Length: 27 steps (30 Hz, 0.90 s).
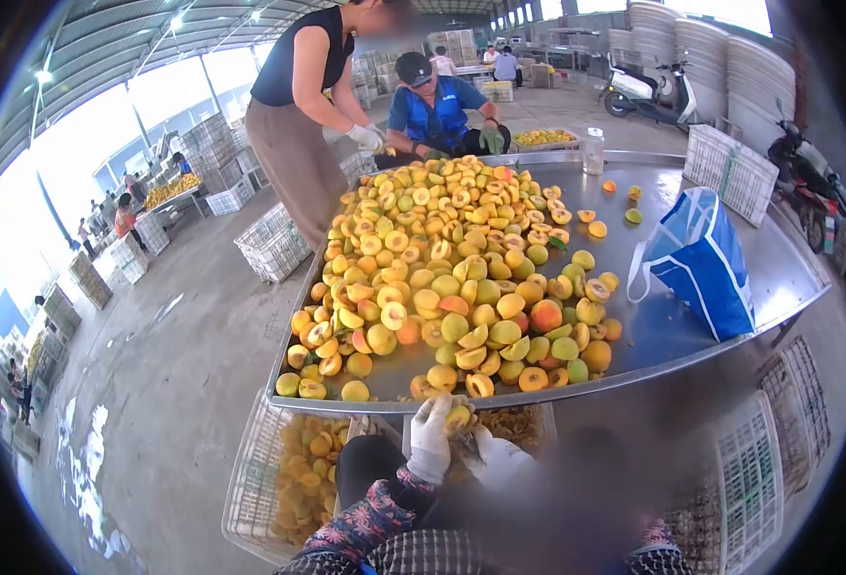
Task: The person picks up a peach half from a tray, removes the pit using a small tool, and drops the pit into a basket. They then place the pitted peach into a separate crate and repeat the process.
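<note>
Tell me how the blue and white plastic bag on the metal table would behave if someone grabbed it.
The blue and white plastic bag would probably be floppy: its sides sag and crease, and its handle loops droop. It looks light, since it slumps rather than bulges. On the smooth metal table it would likely slide easily when pushed, not roll like the yellow peach halves beside it.

halved yellow peach [458, 416], cut face up, below table edge

A fruit-sorting shed. Halved peaches [442, 278] heap a steel bench [691, 326], crates [272, 241] stand on concrete floor, and workers [433, 110] sit far off under a metal roof [126, 38].
</note>
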### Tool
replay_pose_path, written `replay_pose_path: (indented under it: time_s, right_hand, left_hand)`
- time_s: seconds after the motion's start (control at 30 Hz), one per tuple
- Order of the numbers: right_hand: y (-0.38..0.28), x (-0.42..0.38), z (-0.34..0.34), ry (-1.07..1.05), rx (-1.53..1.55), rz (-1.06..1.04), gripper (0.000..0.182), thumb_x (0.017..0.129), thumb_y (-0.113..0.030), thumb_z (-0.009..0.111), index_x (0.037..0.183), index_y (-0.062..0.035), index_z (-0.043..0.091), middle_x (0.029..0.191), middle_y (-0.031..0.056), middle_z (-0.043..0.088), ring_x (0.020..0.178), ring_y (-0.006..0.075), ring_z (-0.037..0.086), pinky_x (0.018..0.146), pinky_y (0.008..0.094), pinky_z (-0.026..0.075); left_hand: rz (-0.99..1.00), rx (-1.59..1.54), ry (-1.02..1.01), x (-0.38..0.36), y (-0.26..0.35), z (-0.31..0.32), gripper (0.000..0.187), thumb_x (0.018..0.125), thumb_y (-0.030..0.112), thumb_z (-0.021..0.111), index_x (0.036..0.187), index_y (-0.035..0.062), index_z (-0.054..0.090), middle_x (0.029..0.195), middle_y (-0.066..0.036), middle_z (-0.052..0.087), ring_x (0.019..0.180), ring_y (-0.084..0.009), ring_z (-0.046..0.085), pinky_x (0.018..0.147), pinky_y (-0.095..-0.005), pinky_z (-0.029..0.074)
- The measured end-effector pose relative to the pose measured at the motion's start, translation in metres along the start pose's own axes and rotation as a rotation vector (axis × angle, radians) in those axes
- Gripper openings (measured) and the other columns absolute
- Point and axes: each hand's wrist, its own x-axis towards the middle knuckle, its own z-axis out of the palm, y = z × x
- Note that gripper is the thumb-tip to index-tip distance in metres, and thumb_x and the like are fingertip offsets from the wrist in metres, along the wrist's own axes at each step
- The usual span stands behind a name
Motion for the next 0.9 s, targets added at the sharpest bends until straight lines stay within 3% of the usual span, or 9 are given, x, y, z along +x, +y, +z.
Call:
replay_pose_path:
  time_s: [0.17, 0.27, 0.37, 0.5, 0.57, 0.7, 0.77, 0.83, 0.9]
  right_hand:
    - [0.006, 0.003, -0.002, -0.04, -0.04, 0.075, 0.039, 0.093, -0.023, 0.056, 0.119, 0.0033, 0.042, 0.089, 0.029, 0.063, 0.084, 0.0462, 0.062, 0.066, 0.0501, 0.048]
    - [0.025, 0.002, 0.013, 0.021, 0.08, 0.034, 0.038, 0.093, -0.022, 0.057, 0.117, 0.0038, 0.044, 0.091, 0.0299, 0.063, 0.087, 0.0462, 0.061, 0.068, 0.0496, 0.049]
    - [0.014, 0.0, 0.025, 0.149, 0.16, -0.021, 0.033, 0.093, -0.022, 0.056, 0.112, 0.0037, 0.047, 0.091, 0.0303, 0.063, 0.091, 0.0456, 0.061, 0.069, 0.0484, 0.049]
    - [0.025, 0.004, 0.019, -0.037, 0.0, 0.008, 0.039, 0.094, -0.025, 0.055, 0.116, 0.0052, 0.044, 0.085, 0.0299, 0.063, 0.086, 0.0467, 0.062, 0.07, 0.0514, 0.049]
    - [0.019, 0.005, 0.006, -0.136, -0.111, 0.042, 0.04, 0.094, -0.026, 0.054, 0.117, 0.0051, 0.043, 0.084, 0.0296, 0.063, 0.084, 0.0472, 0.062, 0.07, 0.0519, 0.049]
    - [0.046, 0.005, 0.031, 0.014, 0.107, 0.04, 0.039, 0.094, -0.025, 0.054, 0.117, 0.005, 0.043, 0.083, 0.0295, 0.063, 0.083, 0.047, 0.062, 0.069, 0.052, 0.049]
    - [0.023, 0.001, 0.026, 0.078, 0.136, 0.022, 0.039, 0.094, -0.024, 0.054, 0.118, 0.0045, 0.042, 0.082, 0.0291, 0.063, 0.083, 0.0471, 0.062, 0.07, 0.052, 0.05]
    - [0.044, 0.002, 0.04, 0.059, -0.075, -0.047, 0.039, 0.094, -0.025, 0.055, 0.118, 0.0036, 0.044, 0.085, 0.0292, 0.064, 0.085, 0.0463, 0.062, 0.071, 0.0504, 0.05]
    - [0.051, 0.008, 0.043, 0.015, -0.227, 0.0, 0.034, 0.094, -0.024, 0.055, 0.115, 0.0015, 0.047, 0.091, 0.0292, 0.063, 0.088, 0.0439, 0.063, 0.072, 0.0472, 0.051]
  left_hand:
    - [-0.073, -0.11, -0.011, 0.001, -0.001, -0.001, 0.023, 0.097, 0.026, 0.055, 0.099, 0.0027, 0.058, 0.098, -0.012, 0.063, 0.082, -0.0246, 0.063, 0.076, -0.0391, 0.054]
    - [0.06, 0.048, -0.027, -0.002, -0.002, -0.003, 0.021, 0.097, 0.024, 0.056, 0.099, 0.0031, 0.058, 0.099, -0.011, 0.063, 0.082, -0.0226, 0.063, 0.076, -0.0372, 0.055]
    - [0.078, 0.02, 0.082, -0.012, 0.0, 0.008, 0.019, 0.095, 0.02, 0.061, 0.1, 0.0016, 0.062, 0.088, -0.008, 0.065, 0.076, -0.0171, 0.063, 0.069, -0.0289, 0.053]
    - [0.01, -0.043, 0.125, -0.007, -0.003, 0.006, 0.014, 0.091, 0.015, 0.067, 0.094, 0.0028, 0.062, 0.083, -0.004, 0.065, 0.071, -0.0149, 0.062, 0.062, -0.0276, 0.051]
    - [-0.057, 0.07, 0.14, 0.0, -0.005, -0.001, 0.014, 0.093, 0.016, 0.063, 0.094, 0.0017, 0.061, 0.083, -0.006, 0.065, 0.072, -0.017, 0.063, 0.066, -0.0303, 0.053]
    - [-0.097, 0.075, 0.119, 0.007, -0.01, -0.009, 0.016, 0.094, 0.017, 0.062, 0.093, 0.0014, 0.06, 0.085, -0.006, 0.065, 0.073, -0.0176, 0.063, 0.067, -0.0317, 0.054]
    - [0.036, 0.003, 0.108, 0.001, -0.012, -0.001, 0.016, 0.094, 0.017, 0.062, 0.094, 0.0017, 0.059, 0.087, -0.006, 0.065, 0.073, -0.0173, 0.062, 0.068, -0.0318, 0.054]
    - [0.157, 0.045, 0.138, -0.006, -0.012, 0.006, 0.015, 0.094, 0.017, 0.061, 0.094, 0.0022, 0.059, 0.088, -0.007, 0.065, 0.073, -0.017, 0.062, 0.071, -0.0318, 0.055]
    - [0.128, 0.026, 0.141, -0.005, -0.01, 0.006, 0.015, 0.095, 0.017, 0.061, 0.095, 0.0022, 0.059, 0.088, -0.007, 0.065, 0.074, -0.0166, 0.062, 0.072, -0.0316, 0.056]
